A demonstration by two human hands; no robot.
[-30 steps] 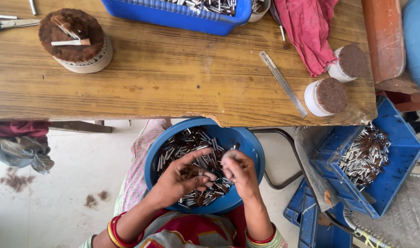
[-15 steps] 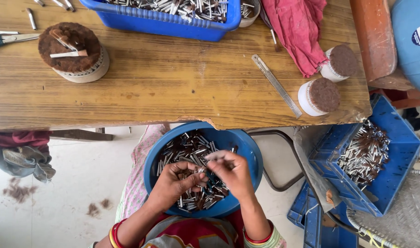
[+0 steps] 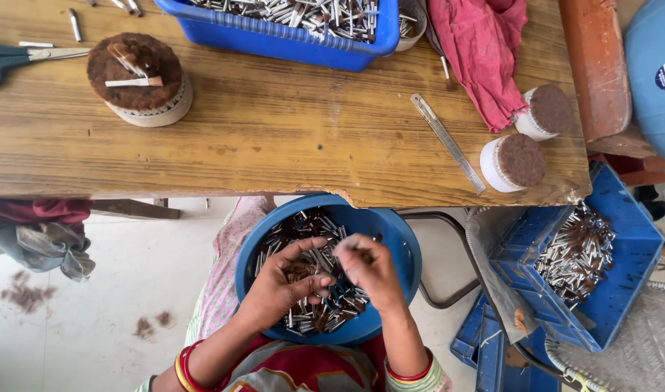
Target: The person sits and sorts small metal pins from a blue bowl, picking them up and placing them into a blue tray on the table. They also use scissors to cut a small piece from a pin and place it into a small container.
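A round blue bowl [image 3: 398,239] rests on my lap below the table edge, full of small silver metal tubes [image 3: 310,316] tufted with brown hair. My left hand [image 3: 278,287] lies palm up over the bowl, cupping a clump of brown hair and a few tubes. My right hand [image 3: 369,272] is beside it, touching it, fingers pinched on one small piece at the left palm. What the pinched piece is stays hidden by the fingers.
Above is a wooden table [image 3: 289,138] with a blue crate of tubes [image 3: 289,29], a round brown brush block [image 3: 138,76], scissors [image 3: 13,58], a metal ruler [image 3: 447,141], a red cloth [image 3: 485,51] and two round brushes [image 3: 517,160]. A blue crate [image 3: 586,258] sits at right.
My hands have shifted slightly up and together over the bowl; the right hand has come from beside the left to pinch at its palm. The view has tilted a little.
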